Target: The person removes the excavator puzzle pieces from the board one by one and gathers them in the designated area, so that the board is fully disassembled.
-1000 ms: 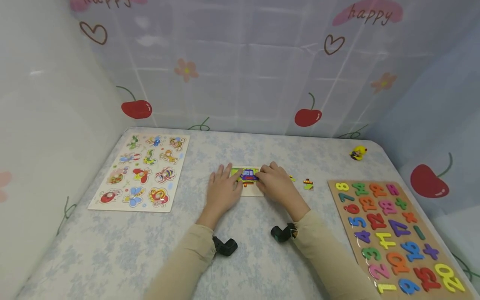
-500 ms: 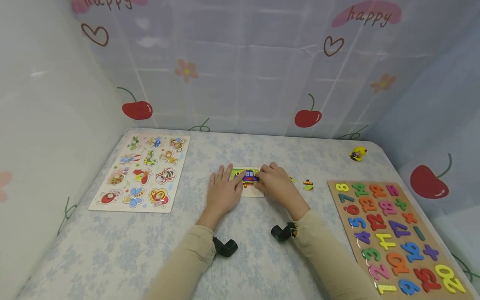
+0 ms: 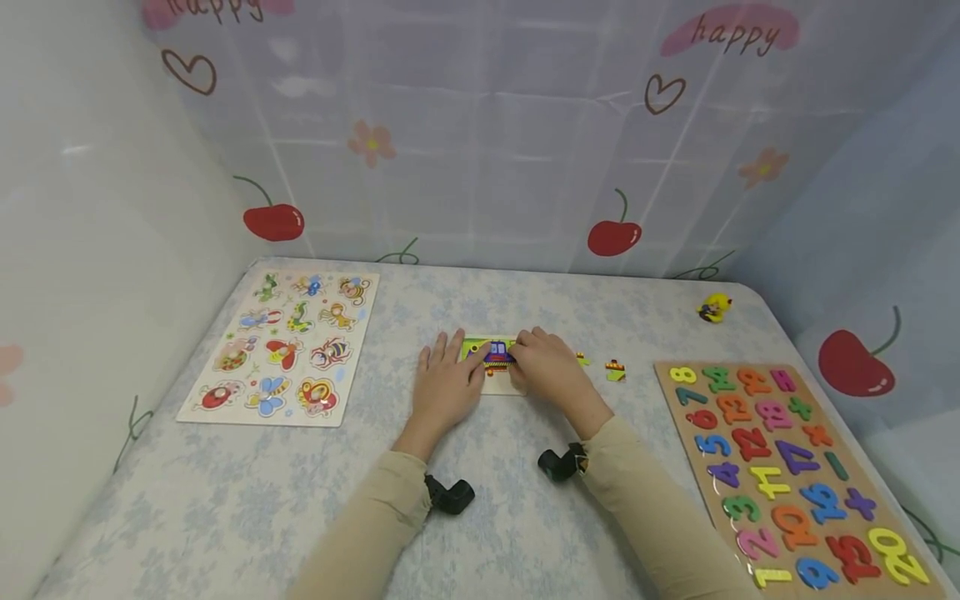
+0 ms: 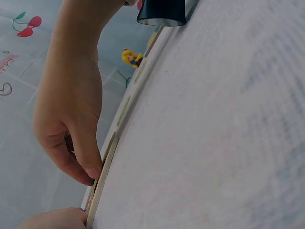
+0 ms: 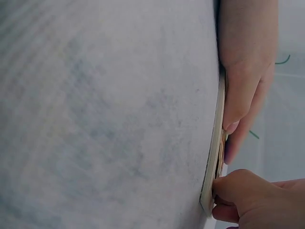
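Observation:
A small wooden jigsaw board (image 3: 501, 384) with a purple vehicle picture lies mid-table. My left hand (image 3: 444, 387) rests over its left side, fingers spread and fairly straight, thumb on the picture pieces. At the right end my right hand (image 3: 553, 372) has curled fingers, and thumb and forefinger pinch a puzzle piece low on the board. Most of that piece is hidden by the fingers in the head view. The left wrist view shows the right hand (image 4: 71, 129) with its fingertips down at the board's edge. Two loose puzzle pieces (image 3: 616, 371) lie to the right.
An insect peg puzzle (image 3: 258, 411) lies at the left. A number puzzle board (image 3: 701, 462) lies at the right. Behind it, near the back right corner, stands a small yellow-haired figurine (image 3: 714, 307). A printed curtain (image 3: 480, 167) rises behind the table.
My right hand has shifted very slightly left and stays at the board's right end. The left hand's thumb moved a little right over the picture.

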{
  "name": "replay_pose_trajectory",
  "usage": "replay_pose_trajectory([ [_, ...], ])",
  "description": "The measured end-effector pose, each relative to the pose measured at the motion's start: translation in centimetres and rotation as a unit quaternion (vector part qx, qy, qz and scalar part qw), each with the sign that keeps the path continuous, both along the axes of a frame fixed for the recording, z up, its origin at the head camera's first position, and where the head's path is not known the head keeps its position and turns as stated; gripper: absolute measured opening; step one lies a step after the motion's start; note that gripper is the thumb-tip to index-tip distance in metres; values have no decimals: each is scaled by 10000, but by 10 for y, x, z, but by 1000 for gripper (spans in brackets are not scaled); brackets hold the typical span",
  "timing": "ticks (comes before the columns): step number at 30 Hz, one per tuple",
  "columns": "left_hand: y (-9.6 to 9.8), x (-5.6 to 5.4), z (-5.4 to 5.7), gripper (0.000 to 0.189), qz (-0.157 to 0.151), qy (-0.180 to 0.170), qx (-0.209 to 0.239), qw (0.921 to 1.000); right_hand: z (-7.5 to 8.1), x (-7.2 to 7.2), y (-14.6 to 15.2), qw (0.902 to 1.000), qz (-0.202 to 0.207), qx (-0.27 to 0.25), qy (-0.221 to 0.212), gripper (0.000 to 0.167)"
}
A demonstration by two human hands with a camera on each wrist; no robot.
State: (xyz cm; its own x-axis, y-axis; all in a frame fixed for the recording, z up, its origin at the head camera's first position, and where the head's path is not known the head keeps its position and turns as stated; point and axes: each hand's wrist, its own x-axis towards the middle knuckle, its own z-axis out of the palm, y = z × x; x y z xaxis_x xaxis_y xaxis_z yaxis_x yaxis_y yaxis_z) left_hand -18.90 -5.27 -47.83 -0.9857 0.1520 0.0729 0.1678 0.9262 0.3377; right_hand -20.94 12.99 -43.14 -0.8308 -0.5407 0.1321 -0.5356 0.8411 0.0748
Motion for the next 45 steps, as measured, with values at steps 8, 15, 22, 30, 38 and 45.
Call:
replay_pose_trajectory([
  [8, -1, 1, 0, 46, 9, -42, -14, 10000, -1, -1, -3, 9998, 1, 154, 112, 18],
  [15, -2, 2, -1, 45, 49, -26, 92, 9999, -1, 0, -2, 9998, 28, 174, 87, 17],
  [22, -3, 3, -4, 45, 27, -23, 85, 10000, -2, 0, 1, 9999, 113, -76, -78, 19],
  [30, -2, 3, -5, 45, 10, -17, 5, 10000, 0, 0, 4, 9982, -26, -157, -574, 27],
  [38, -1, 2, -3, 45, 23, -5, -3, 10000, 2, -1, 4, 9992, 70, 9, -400, 25],
  [45, 0, 2, -4, 45, 10, 69, 16, 10000, 2, 0, 3, 9997, 77, 139, -199, 21],
])
